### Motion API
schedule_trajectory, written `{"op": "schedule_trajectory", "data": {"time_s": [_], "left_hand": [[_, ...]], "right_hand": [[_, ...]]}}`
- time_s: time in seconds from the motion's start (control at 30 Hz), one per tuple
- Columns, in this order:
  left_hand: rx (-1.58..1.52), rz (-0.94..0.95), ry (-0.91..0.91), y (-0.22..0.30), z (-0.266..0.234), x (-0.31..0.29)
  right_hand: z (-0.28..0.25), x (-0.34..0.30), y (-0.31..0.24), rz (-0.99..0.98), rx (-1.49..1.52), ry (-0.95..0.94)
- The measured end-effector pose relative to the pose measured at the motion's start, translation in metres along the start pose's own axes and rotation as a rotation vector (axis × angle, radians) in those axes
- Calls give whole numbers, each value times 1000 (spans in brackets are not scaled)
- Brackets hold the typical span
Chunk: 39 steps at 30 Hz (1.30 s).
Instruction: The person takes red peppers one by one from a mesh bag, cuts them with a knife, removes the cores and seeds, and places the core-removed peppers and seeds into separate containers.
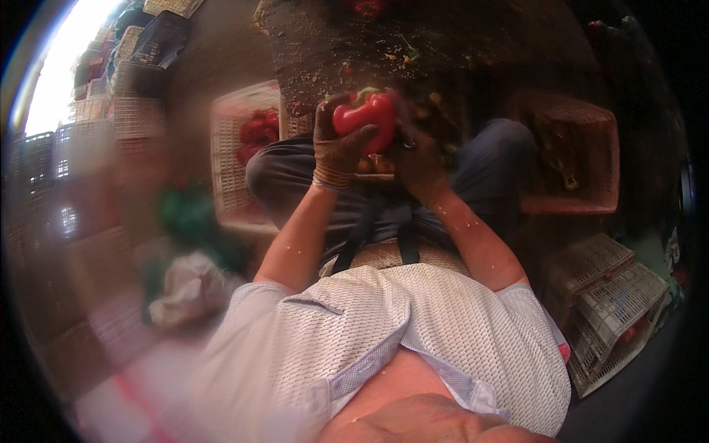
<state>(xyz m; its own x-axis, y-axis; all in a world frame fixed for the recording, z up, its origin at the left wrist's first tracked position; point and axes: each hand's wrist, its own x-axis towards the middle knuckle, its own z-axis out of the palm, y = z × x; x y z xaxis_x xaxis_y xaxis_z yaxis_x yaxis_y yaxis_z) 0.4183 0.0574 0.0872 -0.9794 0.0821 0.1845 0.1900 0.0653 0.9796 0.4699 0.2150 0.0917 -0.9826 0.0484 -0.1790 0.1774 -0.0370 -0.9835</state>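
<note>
A red bell pepper [371,117] with a green stem is held up in front of my knees. My left hand [336,148], in a brown work glove, wraps round its left side with the thumb across the front. On the pepper's right is my right hand [419,164], also gloved, closed and close to the fruit. A small shiny bit shows at its fingers, but dimness and blur hide what it grips. Below the pepper, between my legs, several small orange-brown pieces [378,164] lie by a pale crate edge.
Beside my left knee stands a pale crate [223,166] with red peppers [260,127]. A reddish crate [609,166] is at my right. Whitish crates [617,295] lie lower right; stacked crates [139,111] line the far left. Pale seeds [314,74] dot the dark surface ahead.
</note>
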Motion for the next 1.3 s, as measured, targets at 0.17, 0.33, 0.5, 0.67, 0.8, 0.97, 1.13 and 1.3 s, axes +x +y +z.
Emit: {"op": "schedule_trajectory", "data": {"time_s": [0.17, 0.33, 0.5, 0.67, 0.8, 0.97, 1.13, 1.3], "left_hand": [[308, 316, -25, -4, -11, 7], [445, 458, -36, 17, -9, 12], [84, 275, 179, 25, 2, 32], [-648, -135, 226, 35, -4, 57], [-841, -184, -131, 1, -10, 59], [-846, -529, -282, -15, 4, -8], [-622, -744, -301, -2, 2, -30], [-115, -733, -408, 3, -8, -40]], "right_hand": [[2, 1, 14, -89, -75, -29], [8, -2, 8, 25, -223, -77], [29, 5, 28, -142, -325, -121], [21, -8, 54, -272, -485, -210], [-16, -20, 70, -33, -37, -137], [-36, -14, -10, 32, 152, -129], [-52, -13, -9, -27, 106, -267], [-42, -22, 10, -90, 26, -219]]}}
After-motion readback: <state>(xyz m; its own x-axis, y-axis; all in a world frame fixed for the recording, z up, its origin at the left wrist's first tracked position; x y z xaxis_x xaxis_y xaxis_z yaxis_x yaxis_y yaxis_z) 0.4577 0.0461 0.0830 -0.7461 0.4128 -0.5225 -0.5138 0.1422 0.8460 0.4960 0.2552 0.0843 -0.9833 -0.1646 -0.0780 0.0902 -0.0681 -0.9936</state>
